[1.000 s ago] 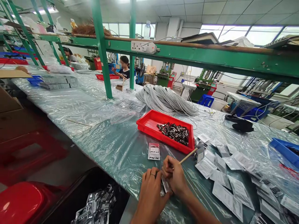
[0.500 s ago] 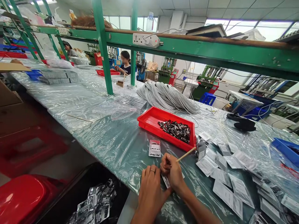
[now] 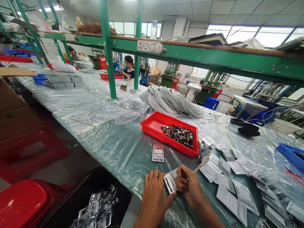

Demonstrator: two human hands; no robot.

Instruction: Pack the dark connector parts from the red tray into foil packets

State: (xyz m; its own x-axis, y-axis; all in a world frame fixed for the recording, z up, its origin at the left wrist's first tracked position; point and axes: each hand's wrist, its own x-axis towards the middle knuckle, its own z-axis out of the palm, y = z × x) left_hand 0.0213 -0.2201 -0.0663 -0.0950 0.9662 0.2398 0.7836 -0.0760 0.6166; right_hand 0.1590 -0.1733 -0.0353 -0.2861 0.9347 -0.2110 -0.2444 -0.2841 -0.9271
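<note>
My left hand (image 3: 154,196) lies flat on the table film, fingers stretched out and thumb apart, its tip at the lower edge of a small white packet with dark marks (image 3: 170,182). Closed around a thin wooden stick (image 3: 201,164), my right hand (image 3: 186,183) is at the packet's right side. The stick's rear end points up to the right; its working tip is hidden by my fingers. Just above lies a similar white and red packet (image 3: 158,153). Behind it stands a red tray (image 3: 152,122) with many small dark shiny parts (image 3: 179,134).
Many silvery-white packets (image 3: 229,182) are spread to my right. Below the table's left edge, a black bin (image 3: 123,190) holds more packets. A coil of grey cable (image 3: 171,99) sits behind the tray, under a green shelf beam (image 3: 209,57). A blue tray (image 3: 291,155) is far right.
My right hand has moved right and slightly down with the stick, uncovering more of the packet. My left hand stays nearly in place. The view has shifted slightly.
</note>
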